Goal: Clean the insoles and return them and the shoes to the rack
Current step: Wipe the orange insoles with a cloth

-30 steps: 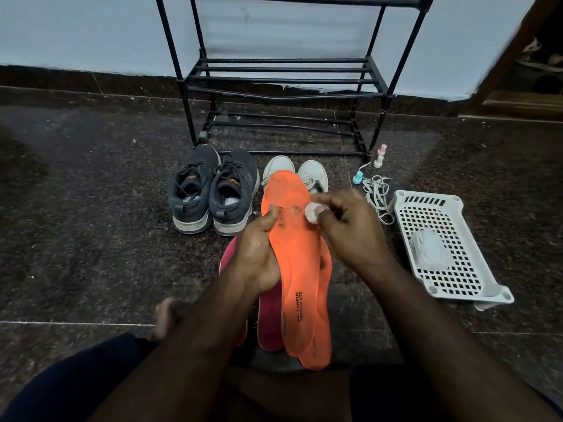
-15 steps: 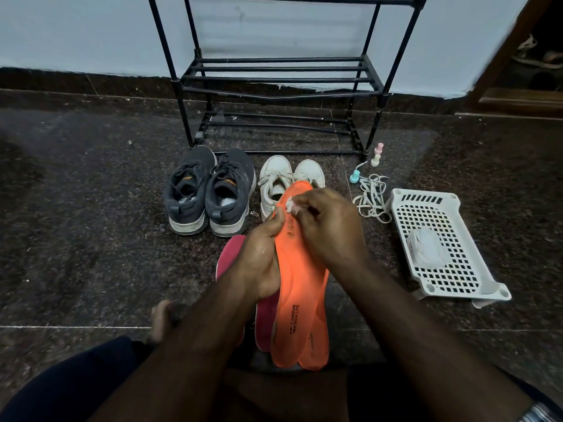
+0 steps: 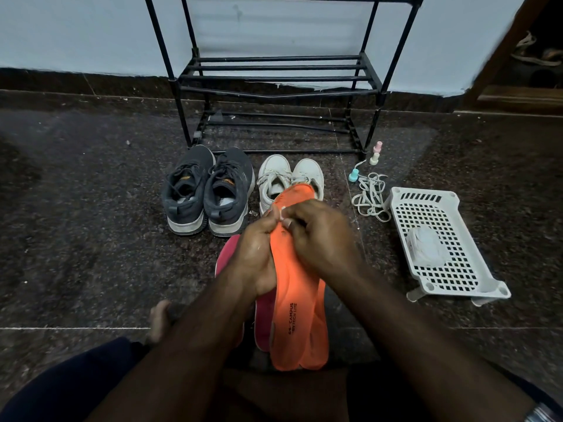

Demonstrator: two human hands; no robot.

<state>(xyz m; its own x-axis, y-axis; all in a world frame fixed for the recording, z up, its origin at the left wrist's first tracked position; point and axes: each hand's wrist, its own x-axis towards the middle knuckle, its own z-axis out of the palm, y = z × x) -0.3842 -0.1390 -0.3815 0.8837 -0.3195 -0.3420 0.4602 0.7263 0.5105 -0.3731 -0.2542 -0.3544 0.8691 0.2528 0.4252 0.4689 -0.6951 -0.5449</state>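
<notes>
My left hand (image 3: 259, 254) grips the left edge of an orange insole (image 3: 297, 300), holding it tilted up over a second orange insole (image 3: 320, 336) on the floor. My right hand (image 3: 316, 236) pinches a small white wipe (image 3: 283, 214) against the insole's upper part; most of the wipe is hidden under the fingers. Two pink insoles (image 3: 263, 318) lie beneath, partly covered. Grey sneakers (image 3: 207, 190) and white sneakers (image 3: 286, 178) stand in front of the black shoe rack (image 3: 274, 77).
A white perforated basket (image 3: 438, 239) with a white packet inside lies on the floor at right. White laces (image 3: 370, 196) and three small pastel bottles (image 3: 373, 158) are near the rack's right leg. My bare foot (image 3: 158, 318) shows at lower left. The floor is dark stone.
My right hand slid the wipe from the insole's right side toward its upper left, close to my left thumb. The insole dropped lower and tilted a little.
</notes>
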